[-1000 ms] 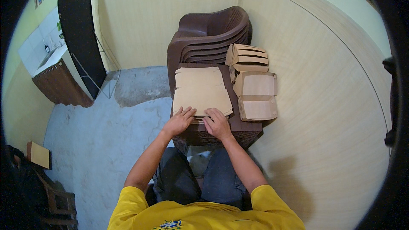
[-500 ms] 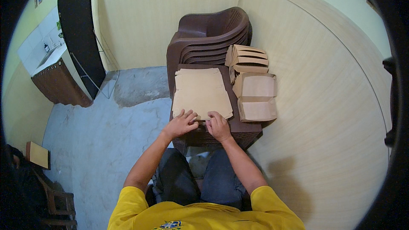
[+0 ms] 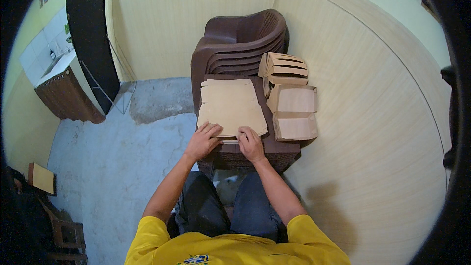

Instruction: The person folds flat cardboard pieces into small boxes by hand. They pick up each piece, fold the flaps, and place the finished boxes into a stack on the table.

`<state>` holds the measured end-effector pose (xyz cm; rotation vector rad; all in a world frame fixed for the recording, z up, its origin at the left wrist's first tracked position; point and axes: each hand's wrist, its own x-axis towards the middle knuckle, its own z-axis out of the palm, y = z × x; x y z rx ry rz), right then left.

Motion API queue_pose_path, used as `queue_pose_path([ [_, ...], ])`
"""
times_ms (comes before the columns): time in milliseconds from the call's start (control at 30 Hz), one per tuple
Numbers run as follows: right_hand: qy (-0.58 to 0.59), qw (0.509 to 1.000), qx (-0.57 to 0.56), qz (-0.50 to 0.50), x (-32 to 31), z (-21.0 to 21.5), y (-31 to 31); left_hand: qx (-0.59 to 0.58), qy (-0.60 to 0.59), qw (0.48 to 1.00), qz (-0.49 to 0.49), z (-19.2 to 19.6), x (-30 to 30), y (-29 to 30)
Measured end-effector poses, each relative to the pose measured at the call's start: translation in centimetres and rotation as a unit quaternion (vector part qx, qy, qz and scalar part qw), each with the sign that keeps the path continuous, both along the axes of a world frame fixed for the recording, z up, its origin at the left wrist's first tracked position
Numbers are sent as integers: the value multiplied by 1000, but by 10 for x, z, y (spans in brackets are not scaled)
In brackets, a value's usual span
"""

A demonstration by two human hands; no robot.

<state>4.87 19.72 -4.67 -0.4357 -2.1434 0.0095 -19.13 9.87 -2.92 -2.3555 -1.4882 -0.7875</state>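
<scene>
At far left I have a brown-fronted sink cabinet (image 3: 71, 95), then a tall black panel (image 3: 91, 34) leaning upright. My left hand (image 3: 203, 140) lies over the near-left corner of a stack of flat tan cardboard (image 3: 230, 105), which sits on the brown surface (image 3: 280, 148) in front of stacked brown chairs (image 3: 235, 47). My right hand (image 3: 251, 145) bends its fingers over the near edge. Whether either grip is clamped on cardboard, I cannot tell. Right of the stack stand slotted cardboard pieces (image 3: 287, 66) and, nearer me, an open cardboard box (image 3: 295, 113).
</scene>
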Motion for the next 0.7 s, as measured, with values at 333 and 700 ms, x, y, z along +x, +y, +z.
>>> queue_pose_path([
  [333,0,999,4,-50,-1,11,-4,-21,-53,998,-13,10,0,2],
  [700,-125,982,-119,-78,-2,5,8,-47,-201,973,102,-13,-2,5],
])
